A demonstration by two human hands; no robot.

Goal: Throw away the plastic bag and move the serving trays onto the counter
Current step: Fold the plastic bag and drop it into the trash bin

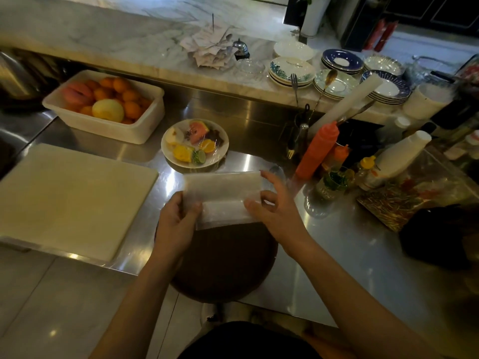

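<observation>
A clear plastic bag [223, 195], folded flat into a rectangle, is held above the steel worktop between both hands. My left hand [175, 224] grips its left edge and my right hand [274, 211] pinches its right edge with thumb and fingers. Directly below the bag lies a dark round serving tray [225, 265], overhanging the worktop's near edge. I cannot tell whether more trays are stacked under it.
A white cutting board [70, 198] lies left. Behind it stand a white tub of oranges [103, 106] and a wrapped fruit plate [195, 143]. Sauce bottles [317, 150], a glass and jars crowd the right. Stacked plates [339, 73] sit on the raised marble counter [129, 47].
</observation>
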